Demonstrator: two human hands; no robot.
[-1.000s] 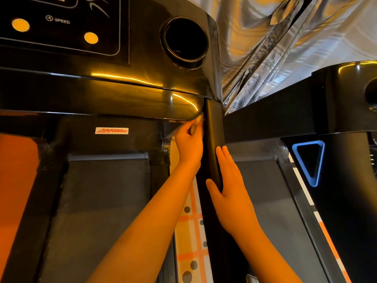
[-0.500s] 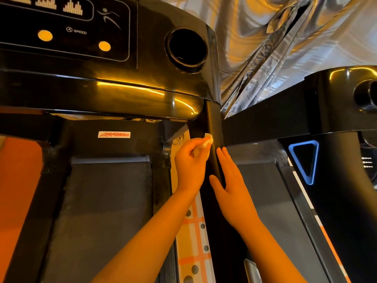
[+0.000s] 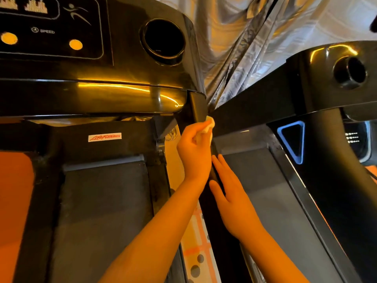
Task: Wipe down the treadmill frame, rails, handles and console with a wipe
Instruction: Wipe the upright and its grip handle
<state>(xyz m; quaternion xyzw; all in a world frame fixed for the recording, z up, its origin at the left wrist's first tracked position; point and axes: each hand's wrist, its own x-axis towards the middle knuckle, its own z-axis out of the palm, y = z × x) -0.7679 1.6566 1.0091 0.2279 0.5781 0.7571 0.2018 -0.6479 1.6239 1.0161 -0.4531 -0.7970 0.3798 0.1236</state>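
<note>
Both hands met the upright (image 3: 196,107): the left hand (image 3: 193,152) gripped the wipe (image 3: 208,126) in curled fingers against it below the console (image 3: 122,64), the right hand (image 3: 230,197) lay flat, fingers straight, just beneath.

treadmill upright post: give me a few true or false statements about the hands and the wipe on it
1. The left hand holds the wipe against the black upright post. True.
2. The right hand grips a spray bottle. False: it holds nothing, and its straight fingers lie along the post, lower down.
3. The wipe touches the cup holder. False: the wipe is on the post, below the console.
4. The label above the round orange buttons reads SPEED. True.
</note>
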